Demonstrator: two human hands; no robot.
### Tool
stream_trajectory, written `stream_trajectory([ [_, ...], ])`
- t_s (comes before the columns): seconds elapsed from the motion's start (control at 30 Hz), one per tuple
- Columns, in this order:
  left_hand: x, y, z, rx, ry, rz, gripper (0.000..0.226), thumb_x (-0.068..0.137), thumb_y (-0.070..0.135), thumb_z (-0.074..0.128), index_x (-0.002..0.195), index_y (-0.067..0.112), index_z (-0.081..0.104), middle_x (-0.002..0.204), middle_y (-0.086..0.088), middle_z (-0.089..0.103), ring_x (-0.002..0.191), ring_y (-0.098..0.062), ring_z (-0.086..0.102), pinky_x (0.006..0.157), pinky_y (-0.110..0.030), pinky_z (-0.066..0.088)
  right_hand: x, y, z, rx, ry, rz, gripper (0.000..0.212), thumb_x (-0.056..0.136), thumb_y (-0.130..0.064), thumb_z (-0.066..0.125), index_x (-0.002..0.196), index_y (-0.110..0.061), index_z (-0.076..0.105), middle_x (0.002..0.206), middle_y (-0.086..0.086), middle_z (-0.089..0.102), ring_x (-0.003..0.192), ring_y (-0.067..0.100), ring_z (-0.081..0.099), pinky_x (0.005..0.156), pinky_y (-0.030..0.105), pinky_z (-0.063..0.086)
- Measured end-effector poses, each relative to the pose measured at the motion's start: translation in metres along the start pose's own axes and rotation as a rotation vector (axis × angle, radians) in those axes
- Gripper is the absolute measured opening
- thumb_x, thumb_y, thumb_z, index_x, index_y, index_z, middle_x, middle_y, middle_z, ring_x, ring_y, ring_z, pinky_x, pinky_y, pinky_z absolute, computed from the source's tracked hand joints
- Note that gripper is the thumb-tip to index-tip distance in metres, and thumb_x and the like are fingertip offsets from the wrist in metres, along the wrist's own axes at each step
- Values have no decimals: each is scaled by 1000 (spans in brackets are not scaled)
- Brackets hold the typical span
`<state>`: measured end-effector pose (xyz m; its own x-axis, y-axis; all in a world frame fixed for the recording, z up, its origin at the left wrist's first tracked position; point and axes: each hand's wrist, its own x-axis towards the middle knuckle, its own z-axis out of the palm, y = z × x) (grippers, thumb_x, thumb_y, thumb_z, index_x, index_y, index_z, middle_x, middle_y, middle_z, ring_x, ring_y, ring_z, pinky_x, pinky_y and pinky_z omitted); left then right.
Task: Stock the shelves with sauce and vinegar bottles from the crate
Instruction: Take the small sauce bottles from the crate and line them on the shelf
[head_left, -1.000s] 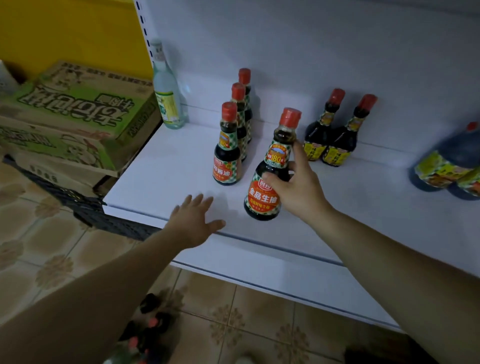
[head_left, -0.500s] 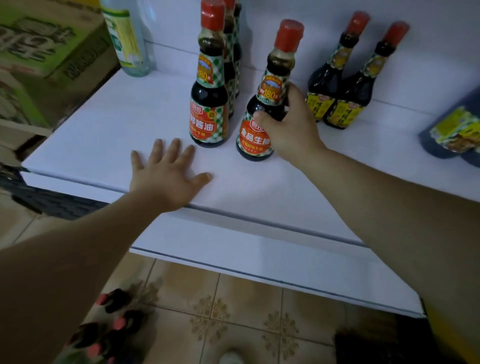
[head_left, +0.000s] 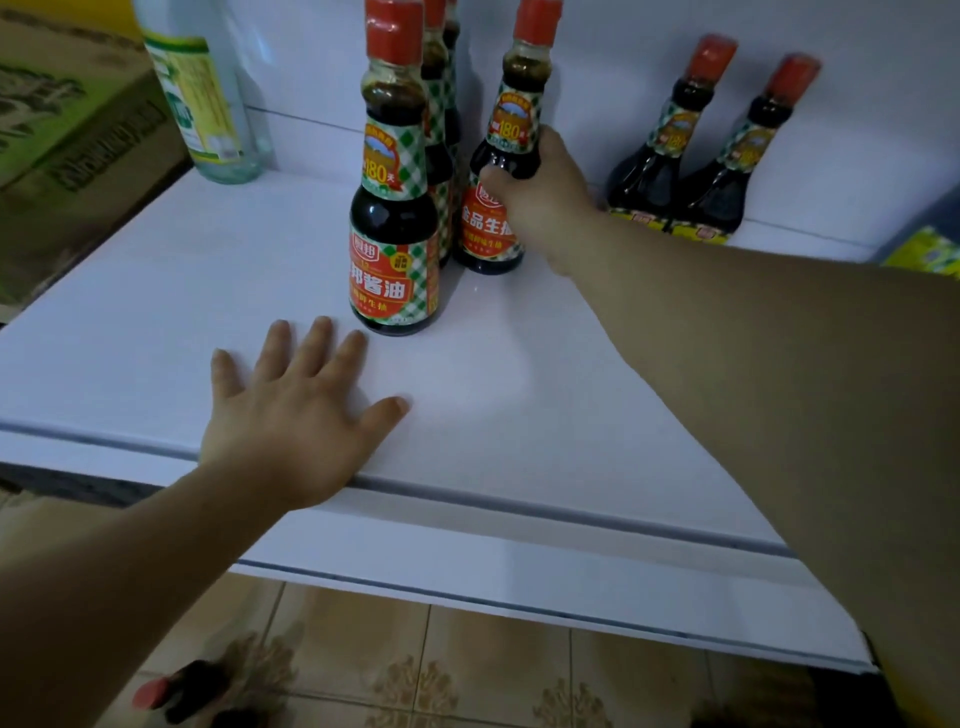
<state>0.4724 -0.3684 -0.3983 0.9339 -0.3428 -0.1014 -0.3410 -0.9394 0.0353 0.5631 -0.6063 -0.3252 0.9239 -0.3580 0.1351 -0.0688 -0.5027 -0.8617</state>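
Note:
My right hand (head_left: 545, 202) grips a dark soy sauce bottle (head_left: 493, 223) with a red cap, standing upright on the white shelf (head_left: 156, 312). It stands just right of a row of matching bottles, the front one (head_left: 394, 223) nearest me. My left hand (head_left: 296, 410) rests flat on the shelf near its front edge, fingers spread, holding nothing. Two more dark bottles (head_left: 680, 171) lean against the back wall to the right. A clear vinegar bottle (head_left: 202, 98) stands at the back left.
Cardboard cartons (head_left: 67, 145) are stacked left of the shelf. A large dark bottle with a yellow label (head_left: 924, 244) sits at the far right. On the tiled floor below, red-capped bottles (head_left: 176, 686) lie at the lower left.
My right hand has pushed the bottle further back, beside the row. My left hand has settled flat on the shelf. The view has moved closer and lower.

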Motion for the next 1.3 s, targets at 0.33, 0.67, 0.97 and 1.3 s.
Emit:
stream_trajectory([
  [0.33,-1,0,0,-45,16,-7,91,69,80,-9,148,37,-1,161,6,-4,147,-22,-9,113,-57,6,35,4,5,35,4,45,51,93,-19,59,139,-14,37,132,7,54,118,23,53,101,37,44],
  [0.67,-2,1,0,-48,18,-15,90,69,78,-12,148,36,-2,161,6,-5,147,-23,-9,113,-56,6,55,7,1,14,-8,89,58,86,-28,63,139,-19,41,131,10,52,115,28,55,100,43,46],
  [0.97,-3,1,-5,-55,-22,-17,88,71,81,-8,148,38,-2,160,7,-6,147,-21,-11,115,-56,2,3,1,-8,-53,16,183,90,91,-45,61,154,-10,7,156,10,28,140,27,32,107,33,35],
  [1.3,-58,42,-48,-230,-162,123,82,84,74,30,151,32,9,161,6,1,148,-18,-3,117,-53,1,-155,-13,-87,-437,-167,99,76,94,-55,47,154,-17,18,162,1,13,148,19,15,117,30,16],
])
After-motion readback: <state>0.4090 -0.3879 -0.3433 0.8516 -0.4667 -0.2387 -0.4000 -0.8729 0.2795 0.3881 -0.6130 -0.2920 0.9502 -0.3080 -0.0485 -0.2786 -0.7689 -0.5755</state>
